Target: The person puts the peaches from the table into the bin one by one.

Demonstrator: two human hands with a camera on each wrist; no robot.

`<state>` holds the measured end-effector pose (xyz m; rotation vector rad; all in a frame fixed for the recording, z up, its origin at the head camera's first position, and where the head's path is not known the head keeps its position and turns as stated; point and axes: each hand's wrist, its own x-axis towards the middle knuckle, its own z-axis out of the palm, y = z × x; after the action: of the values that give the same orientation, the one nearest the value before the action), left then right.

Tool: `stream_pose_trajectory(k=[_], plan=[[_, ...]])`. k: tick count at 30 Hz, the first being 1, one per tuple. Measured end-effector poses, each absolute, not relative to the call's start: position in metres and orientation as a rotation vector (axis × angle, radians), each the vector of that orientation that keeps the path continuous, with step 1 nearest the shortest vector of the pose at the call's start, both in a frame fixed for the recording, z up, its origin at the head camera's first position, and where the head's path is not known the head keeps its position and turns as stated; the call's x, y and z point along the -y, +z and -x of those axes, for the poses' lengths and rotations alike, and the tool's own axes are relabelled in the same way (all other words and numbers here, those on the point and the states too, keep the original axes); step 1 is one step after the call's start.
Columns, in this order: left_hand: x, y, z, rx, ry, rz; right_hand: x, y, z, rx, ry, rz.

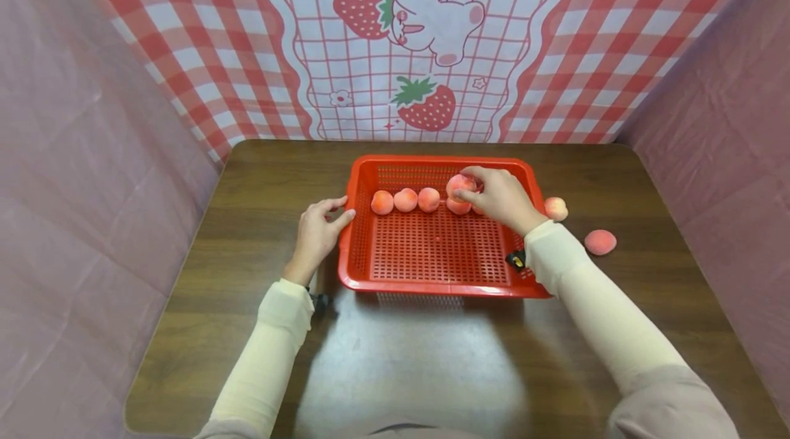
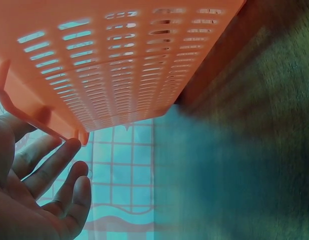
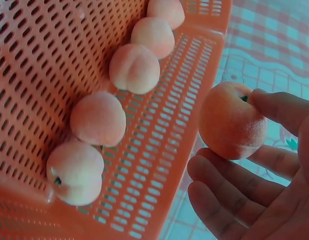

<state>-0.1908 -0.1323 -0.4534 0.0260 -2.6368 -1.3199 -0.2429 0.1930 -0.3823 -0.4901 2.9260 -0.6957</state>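
Observation:
A red plastic basket (image 1: 438, 286) with slotted walls holds a row of several peaches (image 1: 405, 200) along its far side. My left hand (image 1: 317, 230) is at the basket's left rim, the thumb over the edge and fingertips against it from outside. The other fingers hang loosely below the rim in the left wrist view. With thumb and fingers, my right hand (image 1: 503, 197) grips a peach (image 3: 232, 121) above the right part of the row. In the right wrist view a gap parts two peaches (image 3: 75, 173) from the other three.
On the brown wooden table (image 1: 247, 206), a pale peach (image 1: 556, 208) lies by the basket's right wall and a pinker peach (image 1: 601, 242) farther right. A checked cloth (image 1: 234, 34) hangs behind the table, and pink curtains (image 1: 74, 185) flank it.

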Motion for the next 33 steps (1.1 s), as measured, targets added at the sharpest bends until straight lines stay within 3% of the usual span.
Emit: stream_pose_trajectory(k=[33], plan=[[0.132,-0.457,0.19,2.605,-1.32,-0.03,-0.128,-0.414,0.238,-2.809,-0.686,0.715]])
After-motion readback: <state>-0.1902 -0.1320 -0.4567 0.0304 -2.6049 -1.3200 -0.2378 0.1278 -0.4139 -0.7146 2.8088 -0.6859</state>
